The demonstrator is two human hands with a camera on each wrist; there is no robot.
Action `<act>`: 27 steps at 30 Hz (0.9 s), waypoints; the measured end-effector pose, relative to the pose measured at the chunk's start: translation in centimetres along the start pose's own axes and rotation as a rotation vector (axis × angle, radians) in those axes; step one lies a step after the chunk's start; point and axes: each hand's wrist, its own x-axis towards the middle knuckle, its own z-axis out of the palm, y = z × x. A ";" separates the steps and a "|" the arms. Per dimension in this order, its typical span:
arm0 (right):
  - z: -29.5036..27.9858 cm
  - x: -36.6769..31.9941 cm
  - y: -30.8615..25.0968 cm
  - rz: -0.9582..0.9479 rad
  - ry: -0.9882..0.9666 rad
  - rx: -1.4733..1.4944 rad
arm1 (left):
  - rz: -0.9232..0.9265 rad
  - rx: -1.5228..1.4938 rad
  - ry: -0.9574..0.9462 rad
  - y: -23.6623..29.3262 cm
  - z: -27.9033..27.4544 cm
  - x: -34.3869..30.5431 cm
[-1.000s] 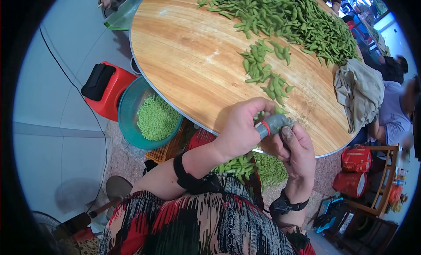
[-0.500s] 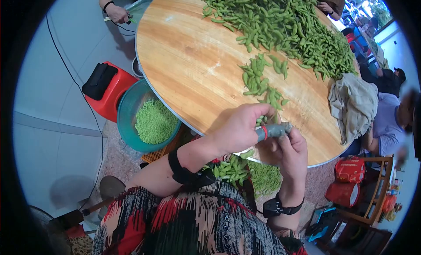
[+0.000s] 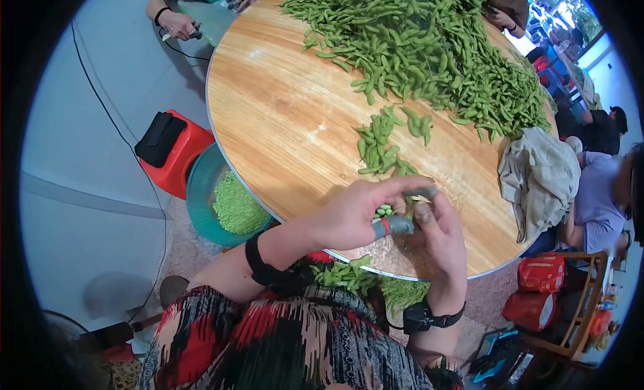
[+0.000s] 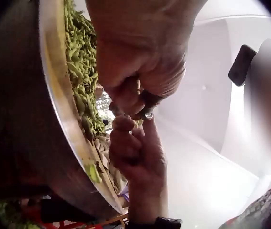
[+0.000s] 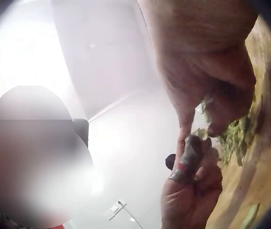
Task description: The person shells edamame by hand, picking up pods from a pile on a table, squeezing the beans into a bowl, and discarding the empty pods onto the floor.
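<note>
Over the table's near edge, my left hand (image 3: pixel 352 212) holds several shelled edamame beans (image 3: pixel 384 210) in its curled fingers. Its thumb wears a grey cover (image 3: pixel 400 226) with a red band. Facing it, my right hand (image 3: pixel 443 235) pinches an edamame pod (image 3: pixel 418 199), mostly hidden between the two hands' fingertips. In the left wrist view the right hand (image 4: pixel 138 152) meets the left hand (image 4: pixel 135 57) at the fingertips. The right wrist view shows the thumb cover (image 5: pixel 190 155) close to the right fingers. A few loose pods (image 3: pixel 379 145) lie just beyond the hands.
A large pod heap (image 3: pixel 416 47) covers the far side of the round wooden table (image 3: pixel 268 121). Left below stands a teal basin (image 3: pixel 201 195) of shelled beans, beside a red stool (image 3: pixel 184 155). A grey cloth (image 3: pixel 540 175) lies at the right edge. Other people sit around.
The left thumb has moved down and away from the right thumb, leaving a gap between them. The hands sit slightly lower in view. Another person's hand has come into sight at top left.
</note>
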 end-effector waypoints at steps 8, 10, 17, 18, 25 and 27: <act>-0.7 0.5 -0.9 0.246 -0.139 0.447 | 0.028 0.103 -0.016 0.3 0.3 0.5; -1.1 0.5 0.1 0.273 -0.121 0.585 | 0.008 0.099 0.009 0.9 0.5 0.6; -0.1 0.2 1.3 0.335 -0.128 1.242 | 0.284 0.284 0.061 0.1 0.6 0.1; 0.1 0.1 1.3 0.332 -0.125 1.242 | 0.295 0.248 0.105 -0.2 0.7 0.1; 1.5 -0.3 0.5 0.143 0.138 0.796 | 0.165 0.248 0.155 -1.5 0.7 -0.2; 1.5 -0.7 0.4 0.057 0.158 0.701 | 0.166 0.225 0.083 -1.9 0.5 -0.1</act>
